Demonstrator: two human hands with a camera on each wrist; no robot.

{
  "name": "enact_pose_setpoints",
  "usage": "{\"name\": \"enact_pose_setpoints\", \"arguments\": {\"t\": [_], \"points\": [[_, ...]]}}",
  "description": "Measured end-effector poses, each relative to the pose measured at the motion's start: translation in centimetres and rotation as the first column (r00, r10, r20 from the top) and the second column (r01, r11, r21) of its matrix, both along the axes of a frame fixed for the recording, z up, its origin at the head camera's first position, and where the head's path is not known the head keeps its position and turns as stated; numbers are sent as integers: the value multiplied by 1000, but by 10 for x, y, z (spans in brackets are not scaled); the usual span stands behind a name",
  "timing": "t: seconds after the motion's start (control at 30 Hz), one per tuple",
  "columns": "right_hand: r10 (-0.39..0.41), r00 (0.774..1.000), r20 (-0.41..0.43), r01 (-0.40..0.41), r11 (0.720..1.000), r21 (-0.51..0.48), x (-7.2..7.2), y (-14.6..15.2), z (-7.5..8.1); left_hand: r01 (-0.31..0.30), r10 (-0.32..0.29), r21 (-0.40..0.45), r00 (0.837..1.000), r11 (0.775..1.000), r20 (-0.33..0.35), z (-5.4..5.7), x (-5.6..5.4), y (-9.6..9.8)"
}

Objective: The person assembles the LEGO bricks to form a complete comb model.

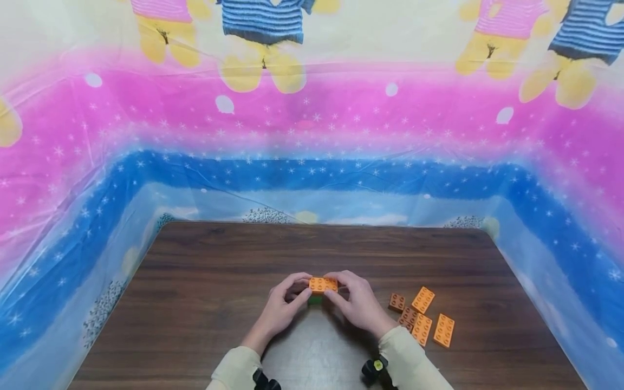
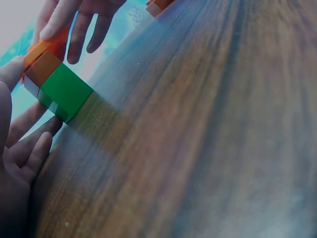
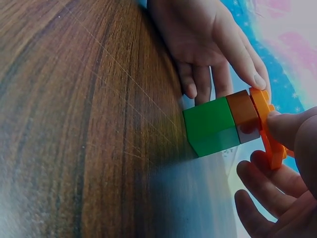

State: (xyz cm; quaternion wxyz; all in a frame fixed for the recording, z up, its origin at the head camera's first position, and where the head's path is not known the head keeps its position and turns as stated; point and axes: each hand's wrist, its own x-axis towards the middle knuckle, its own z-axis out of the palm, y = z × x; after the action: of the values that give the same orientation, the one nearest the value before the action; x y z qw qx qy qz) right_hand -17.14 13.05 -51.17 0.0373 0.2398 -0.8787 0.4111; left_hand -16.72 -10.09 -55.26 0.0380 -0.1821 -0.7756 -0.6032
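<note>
A small tower of toy building bricks stands on the table between both hands. Its base is a green block (image 3: 210,126), with a brown brick (image 3: 243,116) on top of that. Over the brown one lies a flat orange brick (image 1: 323,285) with studs, reaching out past it toward the right hand in the right wrist view. My left hand (image 1: 286,303) pinches the orange brick's left end between thumb and finger. On the opposite end, my right hand (image 1: 358,298) grips it the same way. The other fingers of each hand hang beside the tower.
Right of the right hand lie loose bricks on the dark wooden table (image 1: 219,254): a small brown brick (image 1: 397,302), another brown brick (image 1: 408,317) partly covered, and orange bricks (image 1: 443,330). A patterned cloth (image 1: 312,173) rises behind the table and along its sides.
</note>
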Motion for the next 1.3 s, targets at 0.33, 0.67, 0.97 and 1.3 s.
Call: {"name": "enact_pose_setpoints", "arguments": {"t": [0.33,0.67,0.97,1.3], "points": [[17,999,-27,-17,1000,10,0,-2,-1,-1,1,4,1000,1000,-17,-2,2,-2],[4,1000,-23,-3,999,38,1,-3,-1,1,-1,0,1000,1000,-26,-4,1,-1],[-15,1000,-21,17,998,56,3,-2,-3,-3,3,-10,1000,1000,26,-2,3,-1],[-45,998,-53,49,996,71,6,13,3,-5,5,-8,1000,1000,30,0,1,-1]]}}
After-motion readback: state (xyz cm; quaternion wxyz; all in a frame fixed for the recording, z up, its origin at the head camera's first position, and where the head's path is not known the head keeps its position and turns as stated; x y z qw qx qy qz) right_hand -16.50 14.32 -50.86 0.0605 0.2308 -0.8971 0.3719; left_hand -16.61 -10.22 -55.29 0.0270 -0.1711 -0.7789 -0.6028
